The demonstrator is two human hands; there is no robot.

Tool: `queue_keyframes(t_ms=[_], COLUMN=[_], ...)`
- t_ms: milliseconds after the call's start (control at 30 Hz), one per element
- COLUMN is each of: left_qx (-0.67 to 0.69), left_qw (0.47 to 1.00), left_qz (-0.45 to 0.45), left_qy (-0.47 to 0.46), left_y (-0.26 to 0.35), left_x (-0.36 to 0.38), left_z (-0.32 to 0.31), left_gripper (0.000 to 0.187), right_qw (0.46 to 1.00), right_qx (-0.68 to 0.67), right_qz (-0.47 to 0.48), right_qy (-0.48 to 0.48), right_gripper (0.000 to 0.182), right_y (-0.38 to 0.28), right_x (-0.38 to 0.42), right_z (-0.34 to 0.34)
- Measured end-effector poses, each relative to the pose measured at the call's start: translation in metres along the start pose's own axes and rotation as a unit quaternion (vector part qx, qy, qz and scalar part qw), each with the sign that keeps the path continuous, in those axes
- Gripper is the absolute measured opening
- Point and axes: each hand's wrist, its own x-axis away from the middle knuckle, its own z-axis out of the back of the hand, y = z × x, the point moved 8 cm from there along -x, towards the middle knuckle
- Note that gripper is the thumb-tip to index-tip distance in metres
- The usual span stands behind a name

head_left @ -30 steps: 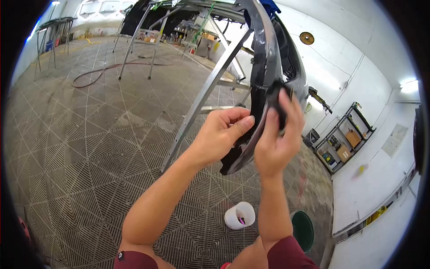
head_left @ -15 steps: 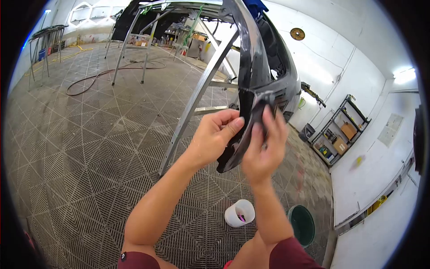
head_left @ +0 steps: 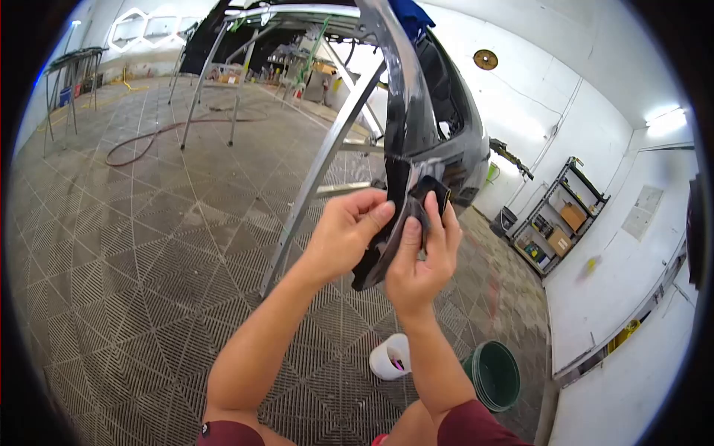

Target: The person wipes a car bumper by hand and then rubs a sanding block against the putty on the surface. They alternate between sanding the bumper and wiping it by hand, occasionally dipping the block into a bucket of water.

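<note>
A black and grey car bumper (head_left: 409,97) rests on a metal stand, its narrow lower end hanging in front of me. My left hand (head_left: 346,230) pinches the left edge of that lower end between thumb and fingers. On its right side, my right hand (head_left: 424,260) holds a dark, thin sanding sheet (head_left: 433,192) against the surface, with the fingers partly bent round it. Pale, scuffed patches show on the bumper just above the sheet. The underside of the sheet is hidden.
The metal stand's leg (head_left: 320,178) slants down left of the bumper. Below my hands stand a white bucket (head_left: 387,358) and a green bucket (head_left: 494,375). A shelf (head_left: 554,223) is by the right wall; a red hose (head_left: 152,137) lies on the floor at the left.
My right hand has moved slightly down and left along the bumper with the dark sheet. My left hand keeps its grip. The whole view has shifted a little.
</note>
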Motion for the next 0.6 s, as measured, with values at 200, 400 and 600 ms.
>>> queue_keyframes(t_ms=[200, 400, 600], left_qx=[-0.003, -0.007, -0.027], left_qw=[1.000, 1.000, 1.000], left_qz=[-0.005, 0.004, -0.006], left_qy=[-0.007, -0.013, -0.003], left_y=[-0.003, -0.008, -0.009], left_x=[0.000, 0.000, 0.000], left_z=[-0.001, 0.002, 0.000], left_gripper=[0.026, 0.025, 0.025], right_qw=[0.997, 0.996, 0.995], right_qx=[-0.034, 0.001, -0.032], right_qz=[-0.069, -0.083, -0.089], right_qy=[-0.015, -0.023, -0.026], right_gripper=[0.033, 0.032, 0.030], right_y=[0.013, 0.018, 0.026], right_x=[-0.026, -0.035, -0.039], right_z=[0.001, -0.003, -0.005])
